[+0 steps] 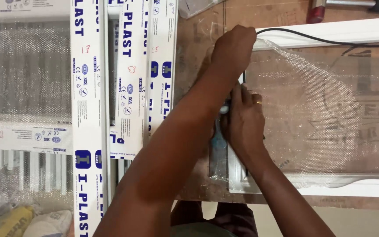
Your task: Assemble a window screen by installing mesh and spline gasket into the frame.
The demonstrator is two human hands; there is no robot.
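A sheet of fine translucent insect mesh [312, 109] lies spread over a white window frame [343, 30] on a brown plywood bench [198, 39]; the mesh covers the frame's opening and bunches loosely at the upper left corner of the frame, just under the left hand.

The left hand [233, 48] reaches across the body and rests, fingers curled downward, on that corner of the frame where the mesh gathers. Whether it pinches the mesh or only presses it is hard to tell, since the fingertips are hidden beneath the knuckles.

The right hand [244, 120], with a ring on one finger, lies lower along the frame's left member, fingers closed round a small tool with a pale blue part [223, 109]; most of it is hidden by the left forearm, so its kind stays uncertain, perhaps a roller. Beside this hand a metal strip [218, 158] lies along the frame edge.

A black cable [312, 37] runs across the frame's top rail. To the left, several white profile lengths with blue printed film [86, 109] lie side by side over another stretch of mesh [23, 74]. Filled sacks [27, 221] sit at the lower left.
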